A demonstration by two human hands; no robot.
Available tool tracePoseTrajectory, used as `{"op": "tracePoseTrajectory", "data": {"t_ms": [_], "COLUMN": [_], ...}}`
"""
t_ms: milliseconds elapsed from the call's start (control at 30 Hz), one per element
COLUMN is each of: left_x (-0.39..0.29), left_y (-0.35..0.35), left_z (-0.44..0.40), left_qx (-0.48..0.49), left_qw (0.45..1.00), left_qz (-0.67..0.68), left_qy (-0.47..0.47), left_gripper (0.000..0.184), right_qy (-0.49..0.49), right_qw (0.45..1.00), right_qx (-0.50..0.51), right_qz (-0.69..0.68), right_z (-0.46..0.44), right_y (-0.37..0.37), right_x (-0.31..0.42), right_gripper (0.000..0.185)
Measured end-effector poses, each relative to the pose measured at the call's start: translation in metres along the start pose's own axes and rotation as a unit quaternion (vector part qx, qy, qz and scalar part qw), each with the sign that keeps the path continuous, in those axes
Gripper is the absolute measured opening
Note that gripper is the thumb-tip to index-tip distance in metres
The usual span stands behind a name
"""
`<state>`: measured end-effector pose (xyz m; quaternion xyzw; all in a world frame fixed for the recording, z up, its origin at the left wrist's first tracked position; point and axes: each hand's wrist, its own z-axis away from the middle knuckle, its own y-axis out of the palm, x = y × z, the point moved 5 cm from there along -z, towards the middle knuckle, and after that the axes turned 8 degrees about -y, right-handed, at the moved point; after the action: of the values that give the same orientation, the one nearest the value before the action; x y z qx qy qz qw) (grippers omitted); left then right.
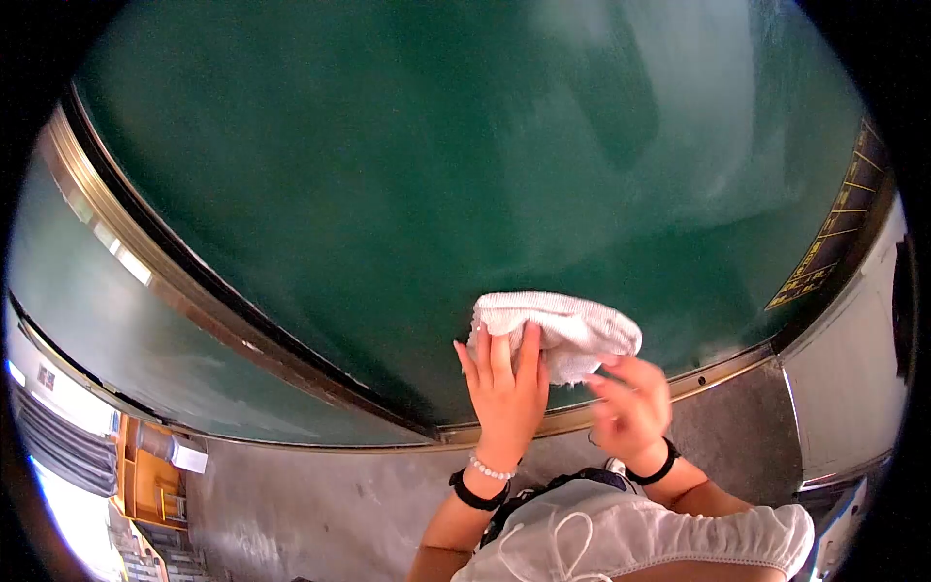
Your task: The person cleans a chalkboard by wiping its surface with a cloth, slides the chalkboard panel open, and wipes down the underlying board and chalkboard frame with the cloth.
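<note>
Cloth (580,325), one, beneath our left hand (506,396), fingers spread flat, presumably to press it against the chalkboard (388,184); our right hand (635,407), half-curled by its edge, hold unclear.

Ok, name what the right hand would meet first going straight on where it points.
Most likely the white cloth: the right hand points at its edge, though blur hides whether they touch.

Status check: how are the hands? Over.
Left hand on folded white knit cloth, against green chalkboard. Right hand blurred at cloth's edge, grip unclear. No obstacle visible.
</note>
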<state>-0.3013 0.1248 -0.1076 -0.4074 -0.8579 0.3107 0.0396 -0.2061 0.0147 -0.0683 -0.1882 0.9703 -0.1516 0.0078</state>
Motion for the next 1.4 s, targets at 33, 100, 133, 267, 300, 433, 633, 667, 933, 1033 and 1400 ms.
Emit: {"op": "tracePoseTrajectory", "data": {"t_ms": [33, 100, 133, 267, 300, 433, 633, 667, 933, 1033, 1400], "left_x": [0.004, 0.008, 0.009, 0.016, 0.011, -0.014, -0.039, -0.038, 0.019, 0.02, 0.021], "left_y": [0.004, 0.005, 0.009, 0.003, -0.006, -0.035, -0.064, -0.069, -0.093, -0.093, -0.034], "left_z": [0.005, 0.008, 0.009, 0.012, 0.008, -0.003, -0.032, -0.036, -0.017, -0.017, 0.026], "left_qx": [-0.004, 0.016, 0.001, 0.004, 0.001, -0.003, -0.049, -0.041, -0.065, -0.064, 0.006], "left_qw": [1.0, 1.0, 0.999, 1.0, 1.0, 0.998, 0.989, 0.99, 0.982, 0.984, 0.983], "left_qz": [-0.005, -0.012, -0.034, 0.008, 0.026, 0.063, 0.104, 0.109, 0.163, 0.154, 0.139], "left_qy": [0.008, 0.004, 0.011, 0.013, -0.004, -0.004, 0.092, 0.083, -0.075, -0.055, -0.124], "left_gripper": [0.052, 0.047, 0.046, 0.046, 0.044, 0.043, 0.042, 0.043, 0.046, 0.051, 0.055], "right_qy": [-0.002, 0.019, 0.041, -0.014, -0.042, -0.111, -0.037, -0.029, 0.069, 0.017, -0.101], "right_qw": [0.999, 0.994, 0.989, 0.991, 0.988, 0.97, 0.955, 0.951, 0.948, 0.952, 0.961], "right_qx": [0.032, 0.104, 0.145, 0.087, 0.096, 0.118, 0.041, 0.0, -0.2, -0.144, 0.258], "right_qz": [-0.009, -0.001, 0.013, 0.096, 0.113, 0.182, 0.291, 0.309, 0.237, 0.27, 0.015], "right_z": [-0.002, 0.017, 0.036, 0.035, 0.034, 0.019, -0.067, -0.077, -0.09, -0.1, 0.027], "right_y": [0.016, 0.053, 0.072, 0.076, 0.078, 0.069, -0.006, -0.023, -0.082, -0.037, 0.125], "right_x": [0.001, -0.011, -0.019, -0.028, -0.032, -0.045, -0.079, -0.091, -0.143, -0.091, -0.001], "right_gripper": [0.031, 0.044, 0.049, 0.051, 0.05, 0.049, 0.068, 0.068, 0.063, 0.085, 0.048]}}
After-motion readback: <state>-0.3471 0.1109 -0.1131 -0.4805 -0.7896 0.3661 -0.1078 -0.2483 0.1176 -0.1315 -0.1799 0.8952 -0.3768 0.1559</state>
